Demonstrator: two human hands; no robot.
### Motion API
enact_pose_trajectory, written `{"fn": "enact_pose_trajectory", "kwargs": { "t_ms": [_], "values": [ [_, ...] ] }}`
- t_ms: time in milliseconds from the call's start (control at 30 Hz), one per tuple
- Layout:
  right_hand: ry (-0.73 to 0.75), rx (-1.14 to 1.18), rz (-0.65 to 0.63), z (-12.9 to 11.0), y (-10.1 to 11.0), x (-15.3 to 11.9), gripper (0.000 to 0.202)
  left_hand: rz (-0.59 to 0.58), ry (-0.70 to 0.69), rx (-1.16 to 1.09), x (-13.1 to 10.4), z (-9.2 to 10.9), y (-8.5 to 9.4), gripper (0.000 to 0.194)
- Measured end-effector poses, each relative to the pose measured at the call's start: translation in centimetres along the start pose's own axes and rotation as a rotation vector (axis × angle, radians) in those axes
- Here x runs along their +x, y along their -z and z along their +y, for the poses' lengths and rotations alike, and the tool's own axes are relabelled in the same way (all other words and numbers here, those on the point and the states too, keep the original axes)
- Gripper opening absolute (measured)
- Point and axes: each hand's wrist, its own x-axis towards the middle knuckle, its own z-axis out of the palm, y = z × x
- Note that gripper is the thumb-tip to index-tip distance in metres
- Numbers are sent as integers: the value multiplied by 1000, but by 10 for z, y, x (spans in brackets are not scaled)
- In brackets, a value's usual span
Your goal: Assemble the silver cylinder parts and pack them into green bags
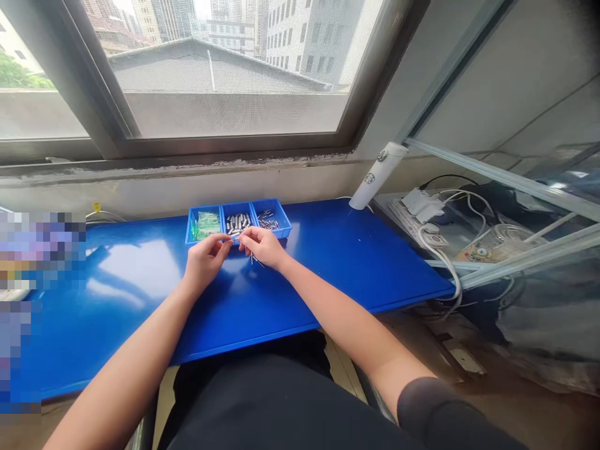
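Both of my hands meet just in front of a blue three-compartment tray (285,232). My left hand (205,261) is closed in a pinch at the tray's front edge; what its fingertips hold is too small to make out. My right hand (266,247) is closed too, its fingertips close to the left ones, and several thin metal pins (254,258) stick out below its fingers. The tray's left compartment holds clear green pieces (207,224). Short silver and dark cylinders (238,222) fill the middle one, and thin metal pins (268,222) lie in the right one.
The tray stands on a blue tabletop (375,262) against the window wall. At the back right a white tumbler (379,176) leans. Beyond the table's right edge are a power strip (419,219) with cables, a plastic cup (501,240) and a metal frame (492,169).
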Motion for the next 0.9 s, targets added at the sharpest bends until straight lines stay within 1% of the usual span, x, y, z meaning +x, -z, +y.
{"fn": "enact_pose_trajectory", "kwargs": {
  "t_ms": [133, 233, 333, 433, 567, 700, 800, 900],
  "values": [
    [-1, -5, -1, 0, 0, 0, 24, 2, 17, 35, 0, -1, 0, 23],
    [5, 0, -2, -1, 0, 0, 22, -24, 29, 58, 1, -1, 1, 27],
    [53, -39, 1, -1, 1, 0, 18, -46, 32, 89, 2, -2, 1, 31],
    [105, -96, 10, -2, 2, -1, 17, -43, 39, 101, 3, -2, 2, 33],
    [104, -107, 29, -3, 3, 0, 21, -51, 45, 85, 4, -2, 4, 35],
    [101, -132, 104, -2, 4, 2, 19, -60, 58, 23, 3, 0, 3, 30],
    [106, -137, 117, -2, 5, 3, 19, -38, 60, -3, 3, 0, 2, 27],
    [112, -140, 117, -1, 5, 2, 19, -18, 58, 25, 2, -2, 0, 25]
  ]
}}
